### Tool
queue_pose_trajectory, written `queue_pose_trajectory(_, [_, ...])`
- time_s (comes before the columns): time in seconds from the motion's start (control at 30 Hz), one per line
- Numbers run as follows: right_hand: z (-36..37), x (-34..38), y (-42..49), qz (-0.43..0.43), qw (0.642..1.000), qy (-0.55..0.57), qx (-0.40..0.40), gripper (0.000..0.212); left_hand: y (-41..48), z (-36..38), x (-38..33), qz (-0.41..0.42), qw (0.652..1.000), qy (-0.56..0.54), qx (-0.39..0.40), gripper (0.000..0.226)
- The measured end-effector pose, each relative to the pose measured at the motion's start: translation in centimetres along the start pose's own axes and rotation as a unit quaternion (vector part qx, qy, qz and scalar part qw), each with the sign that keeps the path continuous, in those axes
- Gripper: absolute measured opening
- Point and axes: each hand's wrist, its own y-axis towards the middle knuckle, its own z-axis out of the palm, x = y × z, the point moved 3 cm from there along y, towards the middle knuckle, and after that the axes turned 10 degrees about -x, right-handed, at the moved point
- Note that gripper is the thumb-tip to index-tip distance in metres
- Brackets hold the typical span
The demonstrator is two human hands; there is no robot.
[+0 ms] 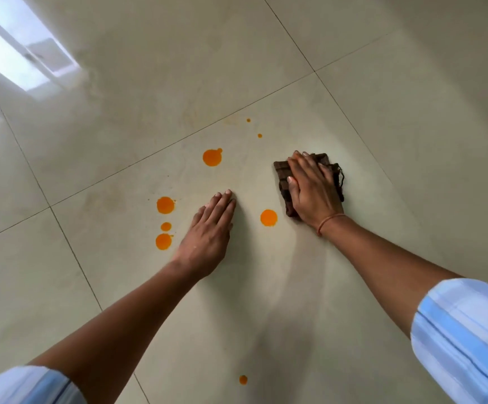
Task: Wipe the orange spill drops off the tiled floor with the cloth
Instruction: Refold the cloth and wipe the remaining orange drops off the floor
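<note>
Several orange drops dot the pale tiled floor [309,287]. A large drop [212,157] lies far centre, and another large drop [268,218] sits between my hands. A left cluster of drops [165,205] runs down past my left wrist. Two tiny specks [260,135] lie farther off, and a lone drop [243,379] is near me. My right hand [312,191] presses flat on a folded dark brown cloth [283,177], right of the middle drop. Resting flat on the tile, fingers together, my left hand [207,231] holds nothing.
Dark grout lines [155,153] cross the floor diagonally. A bright window reflection [24,59] glares on the tiles at the upper left. Light blue sleeves [467,339] cover my upper forearms.
</note>
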Motion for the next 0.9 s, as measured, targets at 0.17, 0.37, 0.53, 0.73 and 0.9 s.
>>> queue_pose_trajectory(0.17, [2.4,0.9,3.0,0.044,0.998,-0.036,-0.013,0.065,0.1,1.1,0.6,0.035,0.998,0.044,-0.041,0.056])
queue_pose_trajectory(0.37, [2.8,5.9,-5.3,-0.046,0.998,-0.019,0.026,0.063,-0.1,1.2,1.0,0.038,0.997,0.043,-0.056,0.054])
queue_pose_trajectory(0.53, [1.7,3.2,-5.7,0.062,0.997,-0.053,0.015,0.068,-0.4,0.9,0.8,0.044,0.997,0.039,-0.059,0.053])
queue_pose_trajectory(0.73, [3.0,8.8,-11.0,-0.014,0.998,-0.038,0.037,0.065,-0.4,0.9,0.9,0.055,0.994,0.059,-0.076,0.055])
queue_pose_trajectory(0.9, [2.0,5.4,-11.9,0.049,0.996,-0.066,0.021,0.069,-0.8,1.0,0.5,0.044,0.995,0.036,-0.078,0.057])
